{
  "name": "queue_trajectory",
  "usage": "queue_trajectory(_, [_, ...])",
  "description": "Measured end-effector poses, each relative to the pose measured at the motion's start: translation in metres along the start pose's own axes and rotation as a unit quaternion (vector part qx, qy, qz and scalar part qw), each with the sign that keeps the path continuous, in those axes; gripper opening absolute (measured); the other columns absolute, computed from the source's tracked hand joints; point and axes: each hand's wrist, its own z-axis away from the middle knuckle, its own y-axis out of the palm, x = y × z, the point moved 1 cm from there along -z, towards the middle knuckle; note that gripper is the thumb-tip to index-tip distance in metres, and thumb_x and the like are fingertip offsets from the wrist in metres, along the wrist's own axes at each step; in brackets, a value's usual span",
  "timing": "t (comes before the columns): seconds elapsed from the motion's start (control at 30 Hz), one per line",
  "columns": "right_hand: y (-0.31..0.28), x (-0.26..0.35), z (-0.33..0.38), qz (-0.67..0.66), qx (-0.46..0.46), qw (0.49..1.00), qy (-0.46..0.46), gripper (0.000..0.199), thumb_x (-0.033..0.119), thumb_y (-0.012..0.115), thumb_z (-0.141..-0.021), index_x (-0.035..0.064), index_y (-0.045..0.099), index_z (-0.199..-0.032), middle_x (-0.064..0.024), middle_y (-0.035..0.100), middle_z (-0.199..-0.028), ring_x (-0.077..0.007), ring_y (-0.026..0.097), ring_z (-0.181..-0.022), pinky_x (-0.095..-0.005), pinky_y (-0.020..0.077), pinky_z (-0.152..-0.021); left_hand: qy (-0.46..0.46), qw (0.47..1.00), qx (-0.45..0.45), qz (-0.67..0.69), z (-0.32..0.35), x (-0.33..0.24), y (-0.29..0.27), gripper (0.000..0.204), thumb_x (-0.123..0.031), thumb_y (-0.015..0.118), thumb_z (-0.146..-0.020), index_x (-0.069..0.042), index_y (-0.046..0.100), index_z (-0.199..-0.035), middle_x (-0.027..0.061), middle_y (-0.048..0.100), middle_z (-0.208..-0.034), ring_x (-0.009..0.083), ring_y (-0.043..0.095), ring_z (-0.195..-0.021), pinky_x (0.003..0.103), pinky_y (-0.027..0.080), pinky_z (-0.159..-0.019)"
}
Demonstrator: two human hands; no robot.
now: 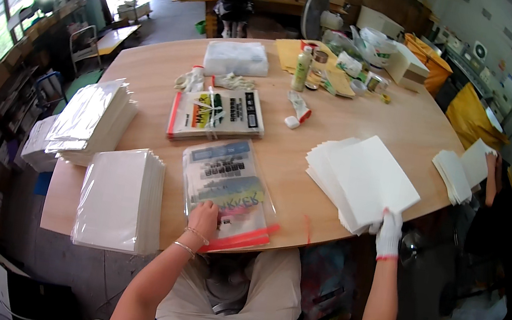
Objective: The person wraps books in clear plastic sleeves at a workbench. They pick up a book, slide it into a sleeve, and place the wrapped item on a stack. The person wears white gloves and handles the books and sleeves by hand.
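Observation:
My bare left hand [203,220] lies on a clear printed plastic bag [242,188] with a red strip along its near edge. Its fingers rest on the bag's left side. My right hand [388,231], in a white glove with a red cuff, grips the near right corner of a white paper pad [376,178]. That pad lies over a fanned pile of similar white pads [327,171]; the fingers under it are partly hidden. Beyond the bag sits a stack of printed plastic bags [218,114], tied with a strip.
Film-wrapped white stacks [111,198] stand at the left, with another wrapped pile [90,119] behind. Gloves [234,82], a green bottle [301,69] and a clear bundle [237,58] occupy the far side. At the right, a person [507,204] handles white pads [452,176].

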Motion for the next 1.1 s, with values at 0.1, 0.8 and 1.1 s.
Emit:
queue_trajectory(0.1, [0.016, 0.028, 0.077, -0.032, 0.072, 0.995, -0.058, 0.035, 0.013, 0.048, -0.085, 0.0008, 0.044, -0.118, -0.0066, 0.056, -0.103, -0.0150, 0.057, -0.085, -0.0279, 0.0478, -0.070, -0.070, 0.994, 0.003, 0.085, -0.006, 0.010, -0.001, 0.012, -0.010, 0.050, -0.077, -0.006, 0.059, -0.083, 0.0142, 0.059, -0.087, 0.0315, 0.056, -0.085, 0.042, 0.044, -0.076])
queue_trajectory(0.8, [0.087, -0.039, 0.258, -0.267, 0.087, 0.921, 0.270, 0.024, 0.005, 0.043, -0.083, 0.0071, 0.048, -0.106, -0.0069, 0.059, -0.089, -0.0170, 0.055, -0.059, -0.0285, 0.0448, -0.045, -0.199, 0.878, 0.076, 0.429, 0.009, 0.006, -0.065, 0.025, -0.018, 0.051, -0.082, 0.005, 0.061, -0.083, 0.0104, 0.062, -0.065, 0.0163, 0.059, -0.048, 0.028, 0.047, -0.047])
queue_trajectory(1.1, [0.100, -0.040, 0.266, -0.294, 0.145, 0.885, 0.331, 0.016, 0.009, 0.047, -0.086, 0.0110, 0.049, -0.101, -0.0017, 0.055, -0.080, -0.0118, 0.049, -0.053, -0.0291, 0.0457, -0.047, -0.175, 0.956, -0.027, 0.236, 0.053, -0.021, -0.020, 0.026, -0.026, 0.056, -0.079, -0.002, 0.061, -0.086, 0.0151, 0.064, -0.077, 0.0293, 0.062, -0.070, 0.038, 0.050, -0.064])
